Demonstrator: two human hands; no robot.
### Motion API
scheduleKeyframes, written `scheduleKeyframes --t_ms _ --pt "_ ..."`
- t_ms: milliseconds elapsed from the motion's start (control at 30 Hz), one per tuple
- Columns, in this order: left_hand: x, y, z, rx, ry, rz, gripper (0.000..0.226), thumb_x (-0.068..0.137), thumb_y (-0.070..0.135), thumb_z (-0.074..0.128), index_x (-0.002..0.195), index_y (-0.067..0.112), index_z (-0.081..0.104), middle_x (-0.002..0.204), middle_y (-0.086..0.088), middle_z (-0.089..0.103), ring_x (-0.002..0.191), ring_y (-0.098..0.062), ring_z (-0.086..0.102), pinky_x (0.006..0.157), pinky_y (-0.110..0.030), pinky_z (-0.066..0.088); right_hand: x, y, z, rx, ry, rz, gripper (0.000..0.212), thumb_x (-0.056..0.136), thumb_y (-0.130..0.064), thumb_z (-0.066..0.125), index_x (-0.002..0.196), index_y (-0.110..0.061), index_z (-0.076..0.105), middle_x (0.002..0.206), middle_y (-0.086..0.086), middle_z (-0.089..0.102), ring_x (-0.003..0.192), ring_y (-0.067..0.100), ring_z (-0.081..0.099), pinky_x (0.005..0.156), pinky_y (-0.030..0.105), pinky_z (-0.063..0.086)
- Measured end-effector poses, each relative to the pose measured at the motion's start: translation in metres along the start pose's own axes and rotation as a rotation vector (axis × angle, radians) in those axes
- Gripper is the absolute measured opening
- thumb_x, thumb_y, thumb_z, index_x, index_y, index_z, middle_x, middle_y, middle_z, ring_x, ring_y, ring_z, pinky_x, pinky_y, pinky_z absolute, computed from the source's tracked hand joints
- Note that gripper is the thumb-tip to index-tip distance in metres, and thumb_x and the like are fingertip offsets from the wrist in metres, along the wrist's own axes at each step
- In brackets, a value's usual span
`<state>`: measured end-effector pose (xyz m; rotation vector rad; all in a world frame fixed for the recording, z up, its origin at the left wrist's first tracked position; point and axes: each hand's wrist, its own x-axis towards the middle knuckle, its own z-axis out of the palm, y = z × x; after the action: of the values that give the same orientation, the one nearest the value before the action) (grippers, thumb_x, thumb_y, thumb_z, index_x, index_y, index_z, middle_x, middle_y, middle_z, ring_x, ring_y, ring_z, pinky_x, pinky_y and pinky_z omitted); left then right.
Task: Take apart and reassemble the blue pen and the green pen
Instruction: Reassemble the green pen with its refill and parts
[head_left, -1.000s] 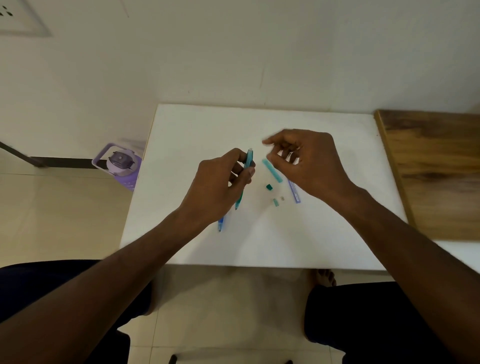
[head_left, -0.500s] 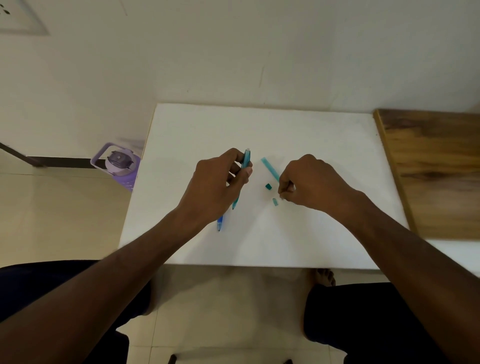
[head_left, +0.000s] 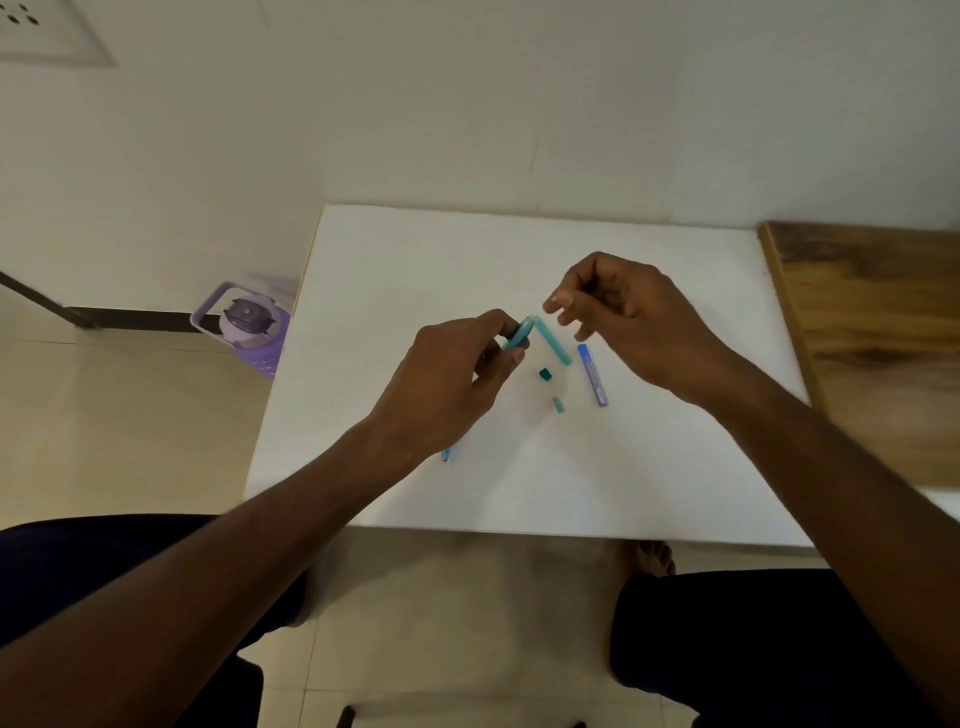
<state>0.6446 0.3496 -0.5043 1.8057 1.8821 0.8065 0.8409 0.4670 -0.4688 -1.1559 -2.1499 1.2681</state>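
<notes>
A white rectangular counter (head_left: 395, 291) stands against a pale wall, a wooden tabletop (head_left: 878, 332) beside it. The left hand (head_left: 447, 384) pinches a teal plastic pen barrel (head_left: 519, 333) between curled fingers, raised over the counter. The right hand (head_left: 623, 312) hovers just beyond, fingers loosely curled; whether they hold anything cannot be told. Between the hands lie a teal tube (head_left: 555, 344), a small dark-green cap (head_left: 544, 373), a pale-green piece (head_left: 558, 405) and a blue pen section (head_left: 593, 375). A blue pen tip (head_left: 446, 455) shows under the left wrist.

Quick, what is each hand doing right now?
Left hand: grips the green pen barrel.
Right hand: fingertips pinched; whether anything is held cannot be told.
</notes>
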Motion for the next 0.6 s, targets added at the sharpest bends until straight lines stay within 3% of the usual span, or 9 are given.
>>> scheduleKeyframes --t_ms 233,600 --pt "0.0022 -0.0054 0.0029 0.018 0.027 0.047 0.019 0.103 0.036 0.064 0.117 0.025 0.069 0.082 0.014 0.066 0.071 -0.002 0.061 0.070 -0.012 0.044 -0.0042 -0.0052 0.0091 0.080 -0.081 -0.003 0.011 0.107 -0.017 0.060 0.105 -0.009 0.067 0.093 -0.002 0.080 0.086 0.017 0.079 0.078 0.024 0.063" --pt "0.0008 -0.0074 0.0046 0.018 0.048 0.069 0.018 0.102 0.037 0.064 0.115 0.025 0.070 0.082 0.016 0.064 0.072 0.000 0.060 0.070 -0.009 0.039 -0.0056 -0.0052 0.0104 0.091 -0.111 -0.014 0.009 0.107 -0.014 0.060 0.106 -0.007 0.066 0.094 0.004 0.081 0.090 0.019 0.080 0.085 0.031 0.065"
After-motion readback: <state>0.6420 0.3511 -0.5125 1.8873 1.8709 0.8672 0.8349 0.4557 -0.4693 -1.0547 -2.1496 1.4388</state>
